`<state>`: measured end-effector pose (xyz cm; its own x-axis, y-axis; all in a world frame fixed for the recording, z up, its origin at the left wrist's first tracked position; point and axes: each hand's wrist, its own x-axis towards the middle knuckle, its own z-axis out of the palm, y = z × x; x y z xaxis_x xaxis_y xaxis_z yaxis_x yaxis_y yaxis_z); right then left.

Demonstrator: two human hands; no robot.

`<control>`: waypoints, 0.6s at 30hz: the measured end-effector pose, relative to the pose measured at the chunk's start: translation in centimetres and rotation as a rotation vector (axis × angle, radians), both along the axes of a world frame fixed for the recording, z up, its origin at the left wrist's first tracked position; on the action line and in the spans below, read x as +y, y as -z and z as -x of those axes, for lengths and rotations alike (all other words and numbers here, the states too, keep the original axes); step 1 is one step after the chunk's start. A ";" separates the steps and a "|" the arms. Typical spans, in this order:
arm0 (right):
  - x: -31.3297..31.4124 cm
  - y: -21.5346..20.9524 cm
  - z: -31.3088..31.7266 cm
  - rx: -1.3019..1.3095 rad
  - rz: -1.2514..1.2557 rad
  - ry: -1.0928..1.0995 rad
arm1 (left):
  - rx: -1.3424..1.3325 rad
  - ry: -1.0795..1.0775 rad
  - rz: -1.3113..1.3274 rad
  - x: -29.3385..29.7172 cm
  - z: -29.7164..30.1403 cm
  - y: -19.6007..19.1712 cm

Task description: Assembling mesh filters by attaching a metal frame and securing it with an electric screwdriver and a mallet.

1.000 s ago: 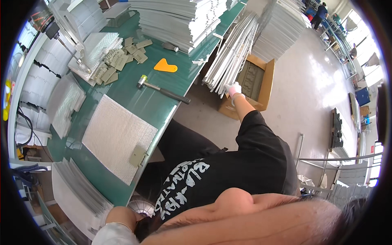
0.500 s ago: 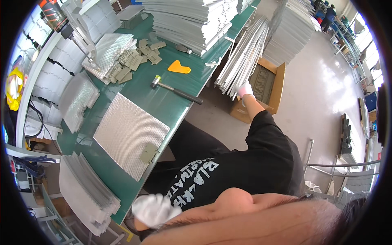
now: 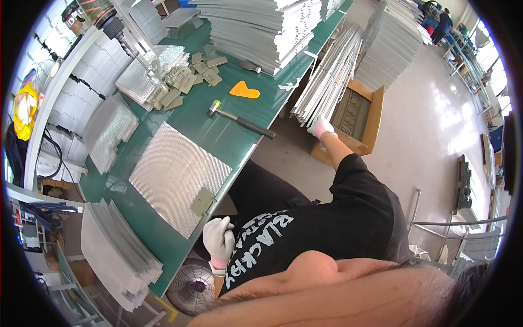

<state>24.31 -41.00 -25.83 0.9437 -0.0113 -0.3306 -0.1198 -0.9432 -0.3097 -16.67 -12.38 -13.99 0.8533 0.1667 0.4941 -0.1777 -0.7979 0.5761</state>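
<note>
Evidently, pale strips [image 3: 329, 73] slanting toward the frame's upper right are being touched low down by the nearer right grip [image 3: 322, 127], closure unclear; left grip [image 3: 219, 240] curled.

Hands [image 3: 219, 240] wear white gloves [image 3: 321, 127]; the shirt [image 3: 354, 218] is black.

"Where could the left hand [image 3: 219, 242] pass?"
"Over the near edge of the green table [image 3: 196, 128]. A mesh panel [image 3: 177, 174] lies flat there, a small plate [image 3: 204, 201] on its near corner. Past it, a bare strip of tabletop leads on to a hammer [image 3: 242, 121] lying crosswise."
"And farther?"
"A yellow scraper [image 3: 244, 90] lies low; then a tall panel stack [image 3: 256, 32] walls off the far end."
"The right hand [image 3: 321, 128]?"
"Slats [image 3: 327, 76] block it ahead, an open carton [image 3: 375, 122] just rightward. Beyond the carton, there's room above the floor [image 3: 406, 131]."
</note>
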 end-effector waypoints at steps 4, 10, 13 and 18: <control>-0.9 4.2 0.5 -0.160 -0.017 -0.050 | 0.028 0.067 0.020 0.3 -0.5 0.6; -0.4 4.0 0.0 -0.338 -0.096 0.045 | 0.005 0.004 0.021 0.1 0.1 1.1; -0.5 3.9 0.2 -0.499 -0.209 -0.028 | 0.010 -0.047 0.096 0.0 0.7 2.1; 0.5 5.2 -1.6 -0.481 -1.111 0.358 | 0.042 -0.028 0.143 -0.1 0.0 3.3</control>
